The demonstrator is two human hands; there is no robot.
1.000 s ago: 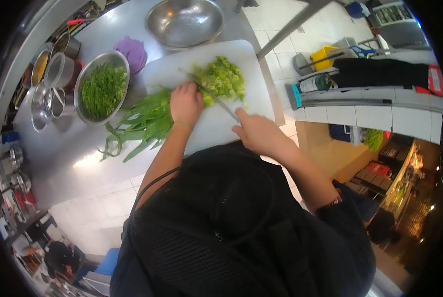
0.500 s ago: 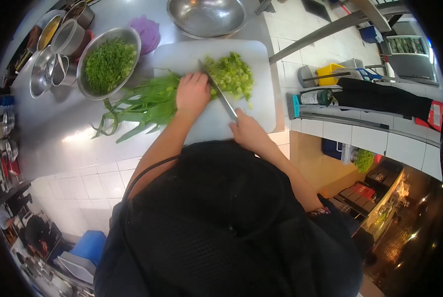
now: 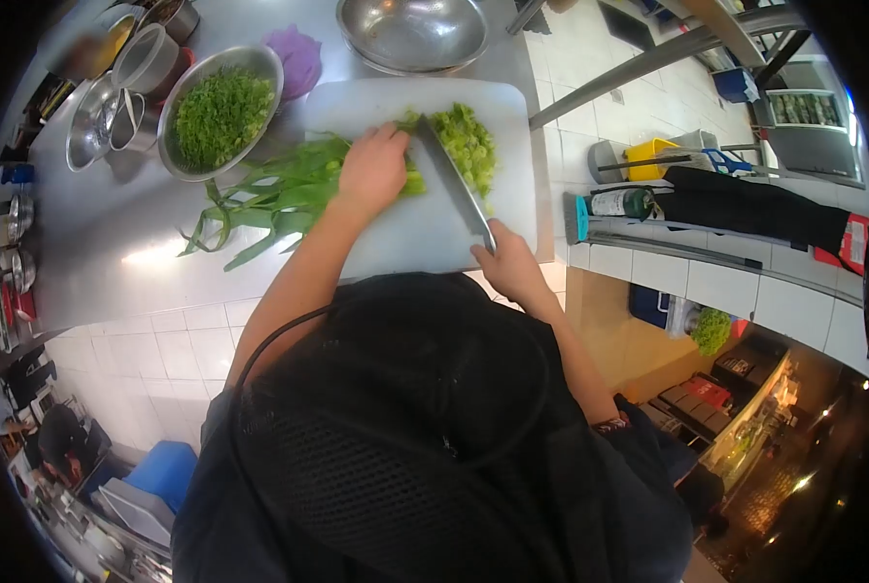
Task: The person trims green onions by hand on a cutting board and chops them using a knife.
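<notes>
Gripping knife (image 3: 451, 177), right hand (image 3: 509, 260) near board (image 3: 410, 240) edge, left hand (image 3: 373, 169) over greens (image 3: 298, 185), grip unclear, room between

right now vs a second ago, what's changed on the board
The knife in the right hand has shifted away from the left hand, toward the chopped greens, opening a gap. Nothing was let go; the left hand stays on the long leaves, and the board lies as before.

Board (image 3: 405, 243) on bench (image 3: 104, 233). On board: pieces (image 3: 471, 146) right; leaves (image 3: 284, 189) left, trailing past board's left edge over bench; knife (image 3: 454, 182) between, in right hand (image 3: 510, 260). Left hand (image 3: 374, 167) on leaves. Large bowl (image 3: 415, 29) behind board. Left of board: smaller bowl (image 3: 191, 174), herbs (image 3: 221, 117) inside.
</notes>
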